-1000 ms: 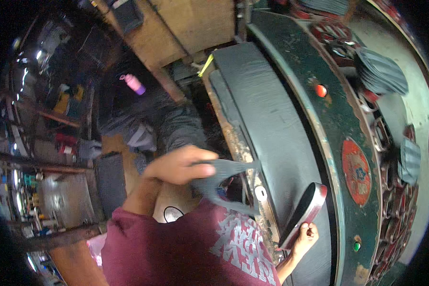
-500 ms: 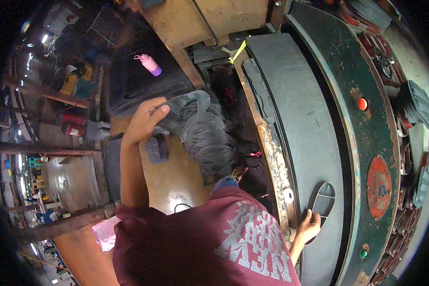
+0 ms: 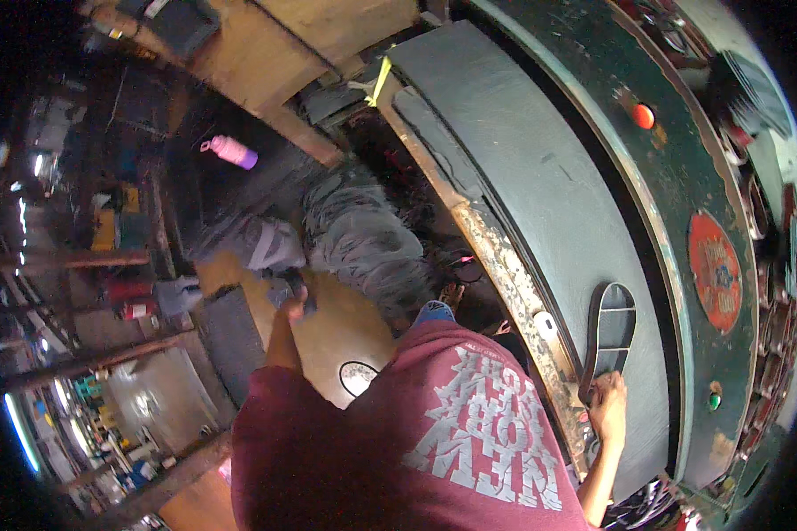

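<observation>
My right hand [image 3: 607,409] is closed on the near end of a sole-shaped metal cutting die [image 3: 599,341], a dark band with thin crossbars. The die lies on the long grey bed [image 3: 522,159] of a green machine. My left hand [image 3: 294,305] is smeared by motion over the tan tabletop [image 3: 323,310], beside a small dark block. Just beyond it is a blurred grey rubber sheet [image 3: 270,243], apart from the fingers as far as I can see. To its right rises a heap of dark rubber scraps [image 3: 363,234].
The machine's green beam [image 3: 584,97] runs along the bed, with an orange button [image 3: 644,116] and a green button [image 3: 715,401]. A pink and purple bottle [image 3: 231,151] lies at the back left. A small white device [image 3: 547,325] sits on the bed's worn edge.
My left hand has dropped toward me, away from the rubber sheet it held by the heap. The sheet is now farther left. My right hand still grips the die; the view has turned.
</observation>
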Demonstrator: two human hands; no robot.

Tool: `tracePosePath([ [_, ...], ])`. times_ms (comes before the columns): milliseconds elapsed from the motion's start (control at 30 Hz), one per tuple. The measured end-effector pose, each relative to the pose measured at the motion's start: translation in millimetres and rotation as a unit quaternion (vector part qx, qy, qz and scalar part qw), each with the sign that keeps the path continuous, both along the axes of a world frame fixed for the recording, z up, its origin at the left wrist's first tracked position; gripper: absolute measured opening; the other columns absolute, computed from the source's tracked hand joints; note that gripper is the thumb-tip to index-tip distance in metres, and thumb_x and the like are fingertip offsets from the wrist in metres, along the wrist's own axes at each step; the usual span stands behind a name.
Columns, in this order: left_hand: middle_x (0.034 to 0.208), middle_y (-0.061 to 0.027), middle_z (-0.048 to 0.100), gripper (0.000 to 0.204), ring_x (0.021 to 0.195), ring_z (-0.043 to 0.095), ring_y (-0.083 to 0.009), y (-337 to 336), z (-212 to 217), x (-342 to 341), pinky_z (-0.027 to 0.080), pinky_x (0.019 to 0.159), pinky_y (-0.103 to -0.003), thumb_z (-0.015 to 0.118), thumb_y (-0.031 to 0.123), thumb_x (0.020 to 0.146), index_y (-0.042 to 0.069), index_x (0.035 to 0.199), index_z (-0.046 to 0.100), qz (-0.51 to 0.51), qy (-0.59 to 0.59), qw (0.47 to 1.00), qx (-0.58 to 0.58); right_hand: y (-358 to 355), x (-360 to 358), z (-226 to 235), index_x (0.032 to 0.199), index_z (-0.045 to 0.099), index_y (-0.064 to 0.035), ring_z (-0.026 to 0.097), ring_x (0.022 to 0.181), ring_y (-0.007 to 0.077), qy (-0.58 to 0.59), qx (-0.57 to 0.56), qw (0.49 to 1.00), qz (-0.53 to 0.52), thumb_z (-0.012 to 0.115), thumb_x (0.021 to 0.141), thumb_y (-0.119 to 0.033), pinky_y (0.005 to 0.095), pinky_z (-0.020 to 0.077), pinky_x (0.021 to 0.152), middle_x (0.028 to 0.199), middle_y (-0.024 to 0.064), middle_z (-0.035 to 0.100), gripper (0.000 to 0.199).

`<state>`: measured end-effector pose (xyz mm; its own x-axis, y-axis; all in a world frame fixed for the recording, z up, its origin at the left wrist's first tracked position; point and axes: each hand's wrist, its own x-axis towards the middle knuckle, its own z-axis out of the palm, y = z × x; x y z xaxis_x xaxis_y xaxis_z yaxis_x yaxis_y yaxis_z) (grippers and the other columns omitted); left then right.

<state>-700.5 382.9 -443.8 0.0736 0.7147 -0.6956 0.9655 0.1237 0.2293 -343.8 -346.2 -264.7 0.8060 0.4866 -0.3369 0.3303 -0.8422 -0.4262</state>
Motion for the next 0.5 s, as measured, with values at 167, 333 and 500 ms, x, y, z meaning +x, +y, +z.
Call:
tracePosePath([
  [167,0.099,-0.0048,0.066,0.072,0.062,0.059,-0.0192,4.1,-61.8,24.3,0.049,0.05,-0.04,0.06,0.078,0.088,0.015,0.122,0.058,0.091,-0.071,0.972,-0.204,3.4,9.2,2.2,0.089,0.072,-0.0029,0.058,0.1,0.0326,0.015,-0.023,1.0,0.002,0.073,0.071,-0.004,0.0437,0.0429,0.092,0.096,0.0125,0.062,0.018],
  [333,0.073,0.0013,0.058,0.039,0.061,0.054,-0.0115,25.5,45.2,200.8,0.044,0.054,-0.03,0.054,0.048,0.105,0.01,0.097,0.059,-0.169,-0.242,0.953,0.065,-0.7,12.6,2.0,0.087,0.068,-0.0032,0.059,0.094,0.0312,0.049,0.069,0.996,-0.036,0.072,0.073,-0.003,0.0417,0.0456,0.087,0.095,0.0128,0.061,0.014],
  [500,0.101,-0.0038,0.068,0.037,0.091,0.062,-0.0111,-98.2,210.9,364.9,0.051,0.083,-0.028,0.05,0.031,0.111,0.004,0.133,0.062,-0.275,-0.443,0.848,0.097,-21.3,-12.6,12.0,0.108,0.069,-0.006,0.06,0.106,0.0163,0.192,0.459,0.821,-0.278,0.075,0.078,-0.008,0.0312,0.0475,0.094,0.103,0.0012,0.063,0.03],
])
